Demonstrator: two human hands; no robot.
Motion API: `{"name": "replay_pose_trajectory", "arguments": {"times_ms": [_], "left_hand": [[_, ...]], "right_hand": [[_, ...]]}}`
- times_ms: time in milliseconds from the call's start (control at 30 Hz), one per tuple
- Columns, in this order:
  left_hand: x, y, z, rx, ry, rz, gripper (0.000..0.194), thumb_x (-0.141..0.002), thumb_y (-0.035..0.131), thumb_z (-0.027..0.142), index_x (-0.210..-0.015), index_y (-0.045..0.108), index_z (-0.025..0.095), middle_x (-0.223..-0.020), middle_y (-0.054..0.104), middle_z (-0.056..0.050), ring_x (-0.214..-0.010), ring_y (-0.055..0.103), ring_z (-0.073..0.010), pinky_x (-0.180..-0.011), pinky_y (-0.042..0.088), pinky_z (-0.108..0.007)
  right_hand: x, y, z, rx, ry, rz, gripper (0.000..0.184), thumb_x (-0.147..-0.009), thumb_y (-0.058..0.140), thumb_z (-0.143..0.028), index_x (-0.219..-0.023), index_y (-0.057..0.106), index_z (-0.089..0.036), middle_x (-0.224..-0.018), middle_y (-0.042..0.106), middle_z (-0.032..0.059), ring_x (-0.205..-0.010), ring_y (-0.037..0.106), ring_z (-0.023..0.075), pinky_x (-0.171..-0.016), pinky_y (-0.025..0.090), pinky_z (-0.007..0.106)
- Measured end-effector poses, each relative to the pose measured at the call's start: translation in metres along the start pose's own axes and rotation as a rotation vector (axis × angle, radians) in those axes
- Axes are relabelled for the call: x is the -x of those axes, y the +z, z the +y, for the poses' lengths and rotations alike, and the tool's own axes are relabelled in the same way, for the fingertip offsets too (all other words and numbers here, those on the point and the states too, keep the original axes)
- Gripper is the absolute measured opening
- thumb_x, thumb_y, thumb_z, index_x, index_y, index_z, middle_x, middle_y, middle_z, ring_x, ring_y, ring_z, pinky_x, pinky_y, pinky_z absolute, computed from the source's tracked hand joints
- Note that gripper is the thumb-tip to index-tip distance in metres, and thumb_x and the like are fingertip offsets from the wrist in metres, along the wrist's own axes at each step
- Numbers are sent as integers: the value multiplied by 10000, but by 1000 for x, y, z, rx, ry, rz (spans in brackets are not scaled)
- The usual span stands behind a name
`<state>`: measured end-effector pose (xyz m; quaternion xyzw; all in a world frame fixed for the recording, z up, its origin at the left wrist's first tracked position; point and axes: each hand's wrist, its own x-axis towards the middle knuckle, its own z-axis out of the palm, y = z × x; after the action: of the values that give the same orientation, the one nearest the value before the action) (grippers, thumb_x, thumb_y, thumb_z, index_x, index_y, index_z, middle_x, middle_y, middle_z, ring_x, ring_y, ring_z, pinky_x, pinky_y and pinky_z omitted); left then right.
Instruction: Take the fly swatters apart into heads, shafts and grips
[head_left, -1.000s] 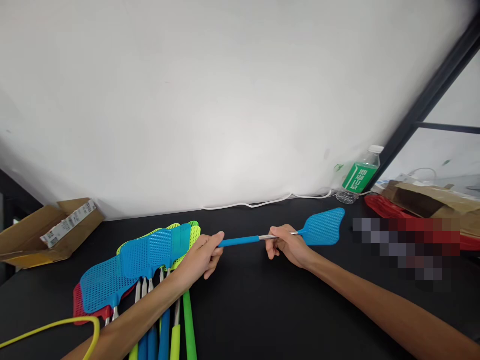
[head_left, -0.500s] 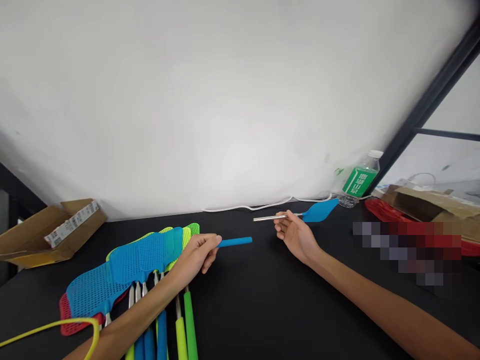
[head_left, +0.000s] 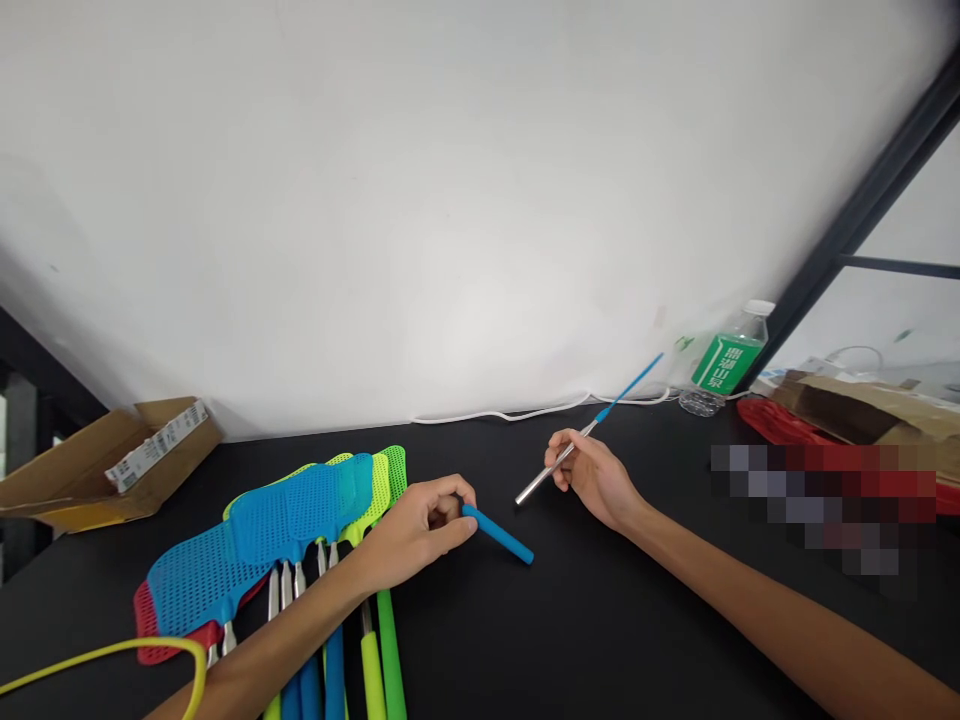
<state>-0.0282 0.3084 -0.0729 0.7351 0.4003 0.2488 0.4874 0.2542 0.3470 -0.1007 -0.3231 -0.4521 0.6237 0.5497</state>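
Blue plastic grip (head_left: 499,535) clasped by curled fingers (head_left: 454,490) of the left hand (head_left: 412,530), steel rod (head_left: 559,470) with edge-on blue swatter head (head_left: 630,385) pinched closed in the right hand (head_left: 592,480), pile of fly swatters (head_left: 300,510) beside the left wrist on a black bench (head_left: 600,620), water bottle (head_left: 724,365) and cardboard box (head_left: 161,450) farther off

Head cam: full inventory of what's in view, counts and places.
fly swatter pile: several, count unclear, blue, lime and red, on the table's left side
metal-shafted fly swatter: 1, silver shaft, blue head, in right hand
handle grip: 1, blue, in left hand
water bottle: 1, green label, far right by wall
cardboard box: 1, brown, far left
cardboard packaging: 1, brown, far right
red item: 1, partly pixelated, right
white cable: 1, along wall
yellow cable: 1, front left
table: 1, black
left hand: 1, on grip
right hand: 1, on shaft
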Motion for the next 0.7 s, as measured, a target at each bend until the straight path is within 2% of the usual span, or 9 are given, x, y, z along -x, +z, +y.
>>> {"name": "replay_pose_trajectory", "arguments": {"times_ms": [200,333,433,567,700], "left_hand": [[-2,2,-4,-89,1,26,210,-954,582,373,-1080,604,206,-616,453,81,-572,414,-102,-595,369,-243],[-2,3,-6,-133,9,27,247,-955,574,372,-1152,573,222,-622,462,89,-561,403,-99,-577,353,-237],[-3,3,-8,-181,15,22,228,-954,572,367,-1131,586,225,-622,474,90,-549,393,-94,-563,343,-233],[-2,4,-7,-309,28,6,168,-948,564,336,-1045,637,220,-619,514,81,-528,427,-89,-560,352,-235],[1,8,-5,-504,96,9,261,-943,541,285,-1182,646,262,-653,573,77,-546,499,-97,-582,365,-239]], "right_hand": [[1,0,-1,39,11,-2,378,-897,639,-565,-872,702,-193,-617,610,12,-478,468,122,-499,337,280],[0,1,-1,29,14,15,410,-865,661,-593,-858,694,-185,-584,600,5,-454,452,116,-479,328,269],[-1,1,-1,20,11,12,417,-860,665,-595,-862,695,-179,-583,602,4,-450,458,111,-475,332,260],[-1,0,-1,18,13,7,410,-874,652,-585,-864,701,-179,-586,605,7,-452,468,109,-471,344,254],[-1,1,-1,38,10,-5,413,-881,644,-587,-865,699,-178,-583,605,8,-448,469,107,-461,345,252]]}}
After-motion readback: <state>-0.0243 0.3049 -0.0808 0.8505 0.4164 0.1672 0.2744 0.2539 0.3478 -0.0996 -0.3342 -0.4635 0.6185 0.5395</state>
